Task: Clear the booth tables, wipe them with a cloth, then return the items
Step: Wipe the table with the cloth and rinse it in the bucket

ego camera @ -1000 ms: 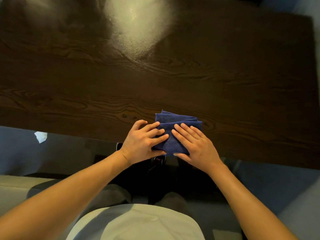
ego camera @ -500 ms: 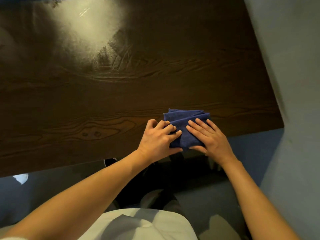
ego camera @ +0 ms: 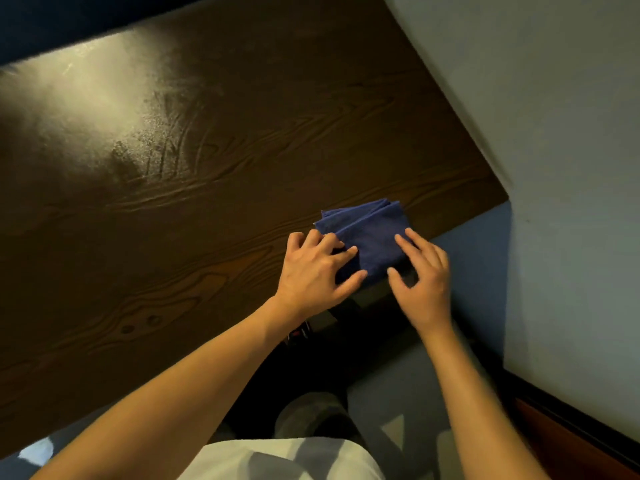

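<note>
Dark wood-grain table [ego camera: 207,209] beside pale wall [ego camera: 554,133]

White shirt [ego camera: 277,459]; bare forearms.

I can read no writing, label, brand, number or sign anywhere in front of me.
</note>
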